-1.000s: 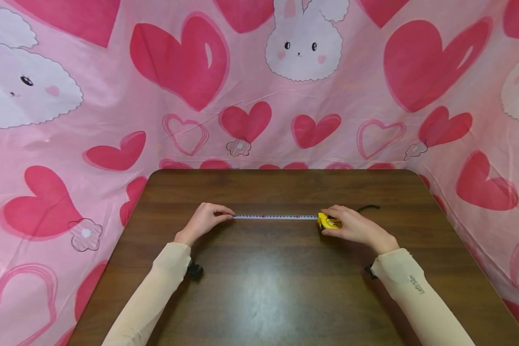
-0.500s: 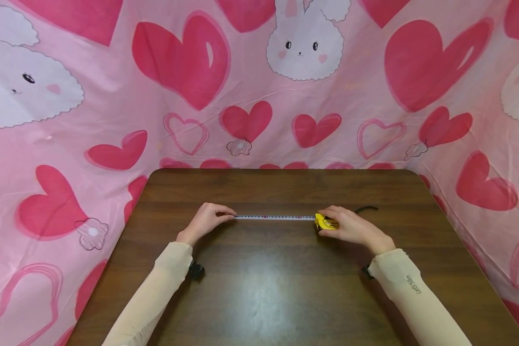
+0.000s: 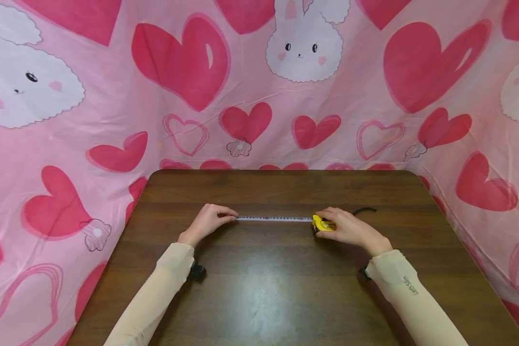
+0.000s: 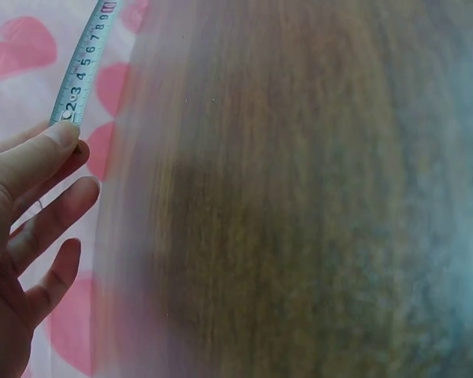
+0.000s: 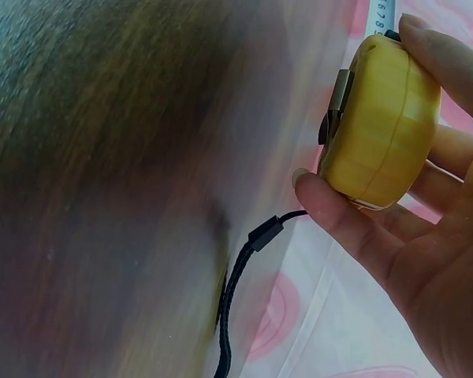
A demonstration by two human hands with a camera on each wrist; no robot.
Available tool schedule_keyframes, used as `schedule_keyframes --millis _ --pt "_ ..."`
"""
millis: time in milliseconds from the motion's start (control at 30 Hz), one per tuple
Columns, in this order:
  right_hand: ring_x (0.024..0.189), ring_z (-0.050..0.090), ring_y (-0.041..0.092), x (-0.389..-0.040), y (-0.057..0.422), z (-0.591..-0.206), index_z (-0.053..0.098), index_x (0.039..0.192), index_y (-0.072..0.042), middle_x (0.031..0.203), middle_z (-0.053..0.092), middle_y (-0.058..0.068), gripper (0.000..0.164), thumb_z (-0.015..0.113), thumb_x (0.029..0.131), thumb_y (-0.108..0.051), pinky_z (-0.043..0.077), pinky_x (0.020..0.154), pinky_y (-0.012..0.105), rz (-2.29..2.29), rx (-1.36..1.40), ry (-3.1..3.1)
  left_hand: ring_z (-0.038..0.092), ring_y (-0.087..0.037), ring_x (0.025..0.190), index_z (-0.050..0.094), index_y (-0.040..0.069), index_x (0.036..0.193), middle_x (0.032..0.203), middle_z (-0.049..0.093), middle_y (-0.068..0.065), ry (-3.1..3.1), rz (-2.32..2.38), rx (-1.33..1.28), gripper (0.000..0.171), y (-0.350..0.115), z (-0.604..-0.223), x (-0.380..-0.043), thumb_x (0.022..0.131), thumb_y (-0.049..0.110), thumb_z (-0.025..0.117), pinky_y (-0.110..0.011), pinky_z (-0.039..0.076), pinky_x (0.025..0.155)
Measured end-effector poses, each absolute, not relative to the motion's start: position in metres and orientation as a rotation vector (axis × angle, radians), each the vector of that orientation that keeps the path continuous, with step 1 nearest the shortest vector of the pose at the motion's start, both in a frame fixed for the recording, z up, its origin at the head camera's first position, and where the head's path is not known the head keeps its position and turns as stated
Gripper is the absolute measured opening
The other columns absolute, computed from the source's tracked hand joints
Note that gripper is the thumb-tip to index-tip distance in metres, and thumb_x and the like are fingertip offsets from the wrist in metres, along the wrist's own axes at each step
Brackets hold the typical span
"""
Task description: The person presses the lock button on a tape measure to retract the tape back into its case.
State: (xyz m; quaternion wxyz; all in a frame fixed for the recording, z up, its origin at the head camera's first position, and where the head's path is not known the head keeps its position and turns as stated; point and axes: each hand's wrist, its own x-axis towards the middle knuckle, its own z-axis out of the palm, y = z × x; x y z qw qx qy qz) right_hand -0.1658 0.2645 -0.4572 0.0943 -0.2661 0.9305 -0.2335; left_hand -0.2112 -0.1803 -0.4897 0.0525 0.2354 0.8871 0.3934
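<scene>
Between both hands a white tape measure blade [image 3: 274, 219] stretches straight across, over the table. My left hand [image 3: 208, 222] pinches the blade's free end between thumb and index finger; in the left wrist view the low numbers of the blade [image 4: 85, 63] show just past the thumb, and the other fingers are spread. My right hand [image 3: 350, 228] grips the yellow tape measure case [image 3: 324, 224]. Seen from the right wrist, thumb and fingers hold the case [image 5: 386, 118] around its sides, with a metal clip [image 5: 339, 102] on its face. A black wrist strap [image 5: 235, 283] hangs from the case.
The brown wooden table [image 3: 259, 288] has rounded far corners. A pink curtain [image 3: 251, 62] with hearts and rabbits stands behind it and along both sides. Black wrist cameras sit at both cuffs.
The right hand has shifted a little to the left with the yellow case, and the left hand slightly to the right. The exposed blade is shorter than before.
</scene>
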Motion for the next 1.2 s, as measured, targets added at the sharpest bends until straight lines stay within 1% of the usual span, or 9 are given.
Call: schedule_keyframes --millis 133,300,467,1200 --pt "0.115 0.059 0.026 -0.165 0.262 -0.457 0.061 0.143 -0.005 0.132 0.063 0.009 0.064 0.078 0.093 -0.042 0.051 0.104 0.053 -0.695 -0.776 2.76 0.072 -0.015 0.095 0.083 0.019 0.109 0.108 0.079 0.003 2.695 1.202 0.714 0.016 -0.178 -0.49 -0.211 0.095 0.016 0.077 -0.042 0.059 0.094" --pt "0.118 0.058 0.028 -0.165 0.26 -0.458 0.06 0.144 -0.006 0.135 0.062 0.011 0.066 0.077 0.094 -0.046 0.05 0.105 0.056 -0.677 -0.752 2.757 0.072 -0.014 0.094 0.084 0.02 0.108 0.107 0.079 0.003 2.7 1.197 0.734 0.015 -0.176 -0.492 -0.211 0.095 0.017 0.078 -0.042 0.059 0.093" --pt "0.118 0.058 0.028 -0.165 0.259 -0.46 0.06 0.144 -0.007 0.134 0.062 0.009 0.066 0.076 0.094 -0.048 0.05 0.105 0.055 -0.68 -0.77 2.754 0.072 -0.012 0.093 0.084 0.02 0.108 0.106 0.079 0.004 2.694 1.199 0.737 0.014 -0.174 -0.493 -0.209 0.095 0.018 0.078 -0.041 0.059 0.092" --pt "0.123 0.058 0.031 -0.167 0.251 -0.459 0.06 0.144 -0.007 0.137 0.062 0.012 0.066 0.076 0.094 -0.046 0.048 0.107 0.057 -0.642 -0.75 2.758 0.072 -0.012 0.094 0.084 0.021 0.108 0.106 0.079 0.005 2.676 1.199 0.728 0.015 -0.161 -0.493 -0.21 0.094 0.019 0.079 -0.041 0.059 0.094"
